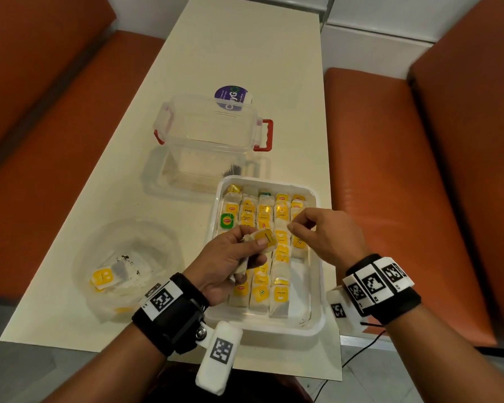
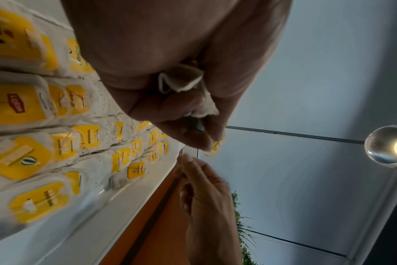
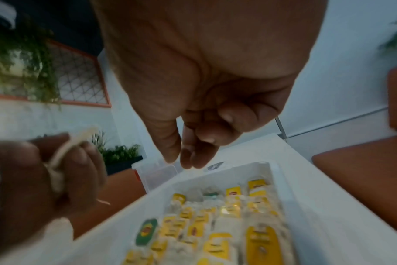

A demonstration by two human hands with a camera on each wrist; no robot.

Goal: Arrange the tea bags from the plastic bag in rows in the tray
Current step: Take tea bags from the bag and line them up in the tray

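A white tray [image 1: 321, 298] at the near right of the table holds several rows of tea bags [image 1: 281, 248] with yellow tags, plus one green tag. My left hand [image 1: 253, 242] hovers over the tray's left side and grips a small bunch of tea bags [image 1: 266, 238], also seen crumpled in the palm [image 2: 181, 80]. My right hand [image 1: 294, 225] hangs just to the right of it. Its thumb and forefinger [image 3: 188, 159] point down, slightly apart, with nothing visible between them. The clear plastic bag [image 1: 122, 257] at near left still holds tea bags [image 1: 105, 279].
A clear box [image 1: 210, 167] stands behind the tray, with its red-clipped lid [image 1: 213, 123] lying across its far end. A round purple sticker [image 1: 230, 97] lies beyond. Orange benches [image 1: 390, 170] flank the cream table [image 1: 230, 39]. The tray's near right corner [image 1: 303, 289] is bare.
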